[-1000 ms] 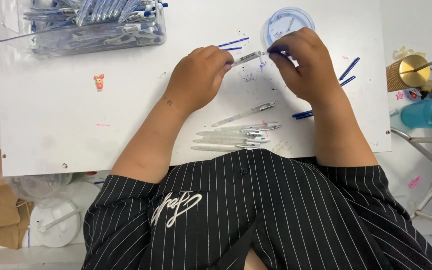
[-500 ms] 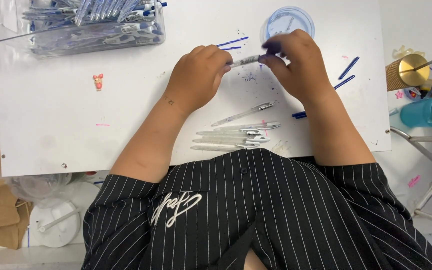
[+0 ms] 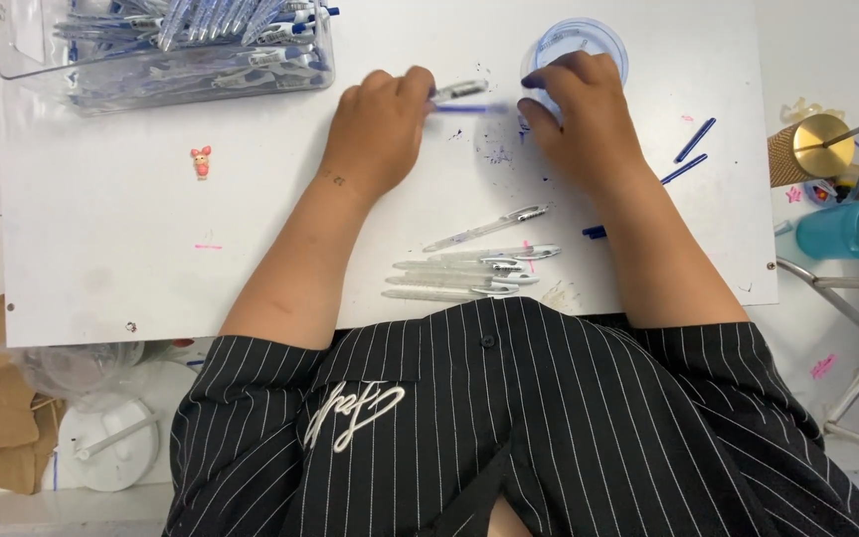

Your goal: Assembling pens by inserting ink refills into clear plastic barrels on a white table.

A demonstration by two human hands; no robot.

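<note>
My left hand (image 3: pixel 380 129) grips a clear pen barrel (image 3: pixel 457 91) at the far middle of the white board (image 3: pixel 151 249). A thin blue refill (image 3: pixel 469 109) sticks out of the barrel toward my right hand (image 3: pixel 579 114). The right hand's fingers are curled by a small clear round cup (image 3: pixel 579 42), just past the refill's end; whether they pinch anything is hidden. Several clear pens (image 3: pixel 469 273) lie in a row near my body.
A clear bin of pens (image 3: pixel 166 45) sits at the far left. Loose blue refills (image 3: pixel 693 149) lie at the right. A small pink figure (image 3: pixel 201 161) rests on the board. A gold cup (image 3: pixel 812 149) and teal cup (image 3: pixel 852 229) stand off the right edge.
My hands have drawn apart. The blue refill now shows between them, coming out of the barrel that both hands held together earlier.
</note>
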